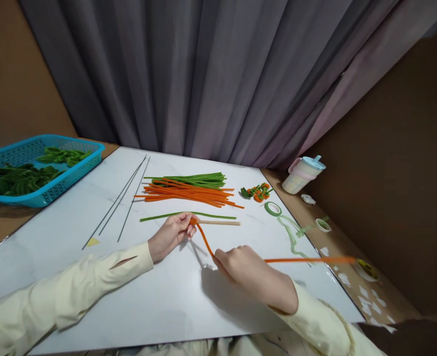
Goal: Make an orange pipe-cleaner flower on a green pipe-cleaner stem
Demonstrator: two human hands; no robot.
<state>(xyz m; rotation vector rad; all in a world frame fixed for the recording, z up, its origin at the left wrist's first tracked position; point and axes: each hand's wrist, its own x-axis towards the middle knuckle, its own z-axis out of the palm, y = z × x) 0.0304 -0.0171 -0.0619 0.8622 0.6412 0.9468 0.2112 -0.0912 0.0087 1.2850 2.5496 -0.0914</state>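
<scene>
My left hand [173, 234] pinches a thin wooden stick [222, 223] near its left end, where orange pipe cleaner is wound around it. From that winding an orange pipe cleaner [205, 238] slants down into my right hand [239, 267], whose fingers are closed on it. Its long free end stretches out to the right past my wrist, blurred at the tip. Just beyond my left hand lies a single green pipe cleaner [214, 215]. Farther back sit a pile of orange pipe cleaners [189, 192] and a pile of green ones [207, 180].
Left are thin wires [124, 198] and a blue basket [42, 198] with green leaf shapes. At right are small orange-and-green pieces [259, 192], a green tape roll [273, 208], loose tape strips [290, 232], a cup [303, 175], another roll [323, 225] and paper scraps [367, 300]. Behind hangs a grey curtain [203, 79].
</scene>
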